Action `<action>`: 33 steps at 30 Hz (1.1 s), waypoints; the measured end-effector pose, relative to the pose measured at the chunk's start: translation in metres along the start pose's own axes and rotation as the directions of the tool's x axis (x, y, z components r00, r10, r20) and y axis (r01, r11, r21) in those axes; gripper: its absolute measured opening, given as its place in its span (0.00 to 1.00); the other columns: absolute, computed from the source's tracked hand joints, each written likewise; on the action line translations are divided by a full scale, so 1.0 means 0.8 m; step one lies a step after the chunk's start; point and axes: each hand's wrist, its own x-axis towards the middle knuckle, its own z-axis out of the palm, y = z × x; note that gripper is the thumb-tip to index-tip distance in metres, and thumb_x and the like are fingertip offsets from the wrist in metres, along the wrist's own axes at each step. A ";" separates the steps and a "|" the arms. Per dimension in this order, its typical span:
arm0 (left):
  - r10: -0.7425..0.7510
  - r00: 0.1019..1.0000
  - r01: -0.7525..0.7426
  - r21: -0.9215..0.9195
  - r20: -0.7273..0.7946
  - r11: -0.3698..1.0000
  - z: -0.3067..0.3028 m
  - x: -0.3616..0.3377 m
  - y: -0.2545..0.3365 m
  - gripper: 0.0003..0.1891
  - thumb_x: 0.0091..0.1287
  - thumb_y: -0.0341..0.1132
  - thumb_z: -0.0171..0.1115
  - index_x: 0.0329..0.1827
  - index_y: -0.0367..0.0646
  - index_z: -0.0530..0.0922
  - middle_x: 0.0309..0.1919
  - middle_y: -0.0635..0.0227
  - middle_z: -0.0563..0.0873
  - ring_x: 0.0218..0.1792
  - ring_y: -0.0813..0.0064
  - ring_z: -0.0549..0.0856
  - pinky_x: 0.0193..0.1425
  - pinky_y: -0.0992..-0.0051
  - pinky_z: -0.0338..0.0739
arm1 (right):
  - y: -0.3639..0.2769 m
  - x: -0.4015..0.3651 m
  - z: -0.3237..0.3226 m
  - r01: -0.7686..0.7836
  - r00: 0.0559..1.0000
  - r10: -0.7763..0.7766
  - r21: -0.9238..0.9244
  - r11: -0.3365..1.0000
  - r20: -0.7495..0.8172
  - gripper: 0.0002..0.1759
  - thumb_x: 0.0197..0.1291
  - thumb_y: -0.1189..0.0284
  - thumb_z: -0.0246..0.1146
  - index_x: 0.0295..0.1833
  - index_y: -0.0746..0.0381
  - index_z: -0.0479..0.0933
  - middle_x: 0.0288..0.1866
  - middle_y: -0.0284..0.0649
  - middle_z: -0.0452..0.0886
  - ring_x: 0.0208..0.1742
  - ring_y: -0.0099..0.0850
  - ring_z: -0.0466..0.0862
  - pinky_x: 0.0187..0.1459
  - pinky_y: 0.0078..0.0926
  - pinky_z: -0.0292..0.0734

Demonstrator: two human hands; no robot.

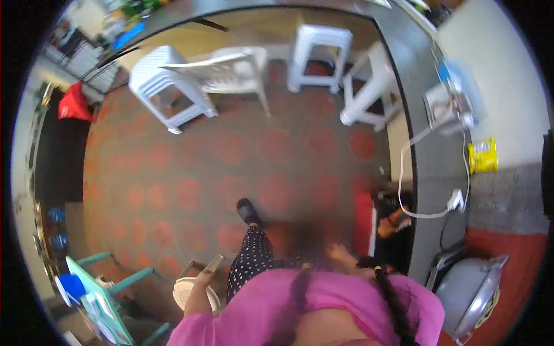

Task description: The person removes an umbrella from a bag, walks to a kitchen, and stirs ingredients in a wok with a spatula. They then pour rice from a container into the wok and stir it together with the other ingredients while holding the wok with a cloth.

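Note:
My left hand [203, 280] is low and left of my body, its fingers closed around a narrow pale strip that is part of a cream slotted plastic piece [189, 291]. That piece has a rounded top like a small stool, and my arm hides some of it. My right hand [341, 254] hangs to the right of my leg, slightly blurred, with its fingers apart and nothing visible in it. A dark-shoed foot [248, 212] is stepping forward on the red-spotted floor.
White stools [320, 40] and a white chair [228, 75] stand ahead along the counter [427, 190]. A turquoise overturned table or chair [95, 300] is at lower left. On the right are a white cable [402, 173], a yellow packet [482, 155] and a large metal pot [464, 294].

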 end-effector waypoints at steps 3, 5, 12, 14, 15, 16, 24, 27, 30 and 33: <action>-0.095 0.988 0.114 -0.166 0.119 0.980 -0.068 0.021 -0.007 0.17 0.60 0.42 0.67 0.47 0.41 0.81 0.25 0.68 0.82 0.22 0.72 0.81 0.25 0.70 0.77 | -0.119 -0.008 -0.023 -0.123 0.981 0.126 0.029 0.992 -0.146 0.37 0.60 0.41 0.55 0.61 0.60 0.77 0.58 0.59 0.77 0.63 0.55 0.74 0.60 0.46 0.72; -0.088 0.991 0.122 -0.388 0.102 0.914 -0.124 0.025 0.018 0.18 0.59 0.42 0.67 0.47 0.40 0.80 0.26 0.66 0.83 0.23 0.70 0.82 0.27 0.70 0.78 | -0.226 0.014 -0.087 -0.114 0.993 0.115 0.045 0.992 -0.031 0.36 0.60 0.41 0.54 0.60 0.60 0.76 0.57 0.59 0.78 0.63 0.55 0.75 0.60 0.45 0.72; -0.067 0.956 -0.085 -0.488 -0.286 0.869 -0.297 0.112 -0.044 0.09 0.67 0.37 0.60 0.40 0.39 0.78 0.24 0.67 0.79 0.19 0.73 0.76 0.18 0.67 0.70 | -0.543 0.129 -0.242 0.086 0.978 -0.065 -0.102 0.991 0.199 0.36 0.62 0.41 0.51 0.58 0.61 0.75 0.55 0.57 0.78 0.60 0.53 0.77 0.59 0.43 0.72; -0.141 0.960 0.021 -0.441 -0.241 0.897 -0.342 0.104 -0.021 0.10 0.66 0.38 0.60 0.41 0.39 0.78 0.24 0.67 0.79 0.20 0.73 0.77 0.19 0.67 0.71 | -0.615 0.163 -0.272 0.125 0.959 -0.085 -0.133 0.983 0.271 0.36 0.62 0.41 0.50 0.57 0.62 0.75 0.55 0.57 0.78 0.59 0.53 0.78 0.58 0.42 0.72; -0.201 0.959 0.114 -0.374 -0.202 0.920 -0.356 0.102 0.004 0.11 0.66 0.39 0.60 0.41 0.39 0.79 0.25 0.66 0.80 0.21 0.73 0.79 0.20 0.67 0.73 | -0.646 0.181 -0.283 0.136 0.952 -0.090 -0.140 0.981 0.291 0.36 0.63 0.41 0.49 0.57 0.62 0.75 0.54 0.57 0.78 0.58 0.53 0.78 0.58 0.42 0.72; -0.201 0.959 0.112 -0.383 -0.202 0.917 -0.360 0.114 0.022 0.11 0.66 0.39 0.60 0.41 0.39 0.79 0.25 0.66 0.80 0.21 0.73 0.79 0.20 0.67 0.73 | -0.681 0.192 -0.300 0.135 0.952 -0.088 -0.144 0.980 0.294 0.36 0.63 0.41 0.49 0.57 0.62 0.75 0.54 0.56 0.79 0.58 0.52 0.78 0.58 0.41 0.72; 0.035 0.980 -0.068 -0.166 -0.197 0.984 -0.422 0.261 0.194 0.18 0.64 0.42 0.64 0.50 0.37 0.80 0.33 0.63 0.86 0.30 0.67 0.85 0.32 0.68 0.79 | -0.924 0.322 -0.437 0.284 0.945 -0.219 -0.278 0.918 0.241 0.37 0.55 0.40 0.62 0.33 0.70 0.84 0.30 0.54 0.84 0.37 0.45 0.85 0.42 0.39 0.76; 0.045 0.993 -0.098 -0.561 -0.107 0.822 -0.461 0.265 0.267 0.21 0.63 0.46 0.65 0.48 0.38 0.81 0.37 0.62 0.87 0.34 0.72 0.86 0.37 0.69 0.80 | -1.015 0.414 -0.474 0.347 0.923 -0.295 -0.208 0.914 0.247 0.29 0.59 0.46 0.61 0.31 0.64 0.85 0.28 0.49 0.84 0.34 0.41 0.85 0.40 0.37 0.75; -0.171 0.981 0.042 -0.748 -0.096 0.662 -0.510 0.248 0.290 0.19 0.62 0.43 0.67 0.49 0.38 0.81 0.36 0.64 0.87 0.35 0.72 0.85 0.38 0.69 0.80 | -1.105 0.500 -0.492 0.708 0.691 -0.673 -0.061 0.703 0.263 0.26 0.61 0.48 0.60 0.29 0.62 0.84 0.26 0.45 0.84 0.33 0.37 0.84 0.39 0.35 0.75; -0.265 0.938 0.056 -0.658 -0.223 0.751 -0.557 0.244 0.258 0.20 0.61 0.43 0.68 0.50 0.39 0.81 0.34 0.63 0.86 0.31 0.71 0.84 0.36 0.69 0.79 | -1.268 0.565 -0.519 0.698 0.642 -0.698 0.136 0.703 0.316 0.16 0.60 0.59 0.65 0.38 0.62 0.83 0.32 0.38 0.84 0.36 0.28 0.82 0.42 0.30 0.76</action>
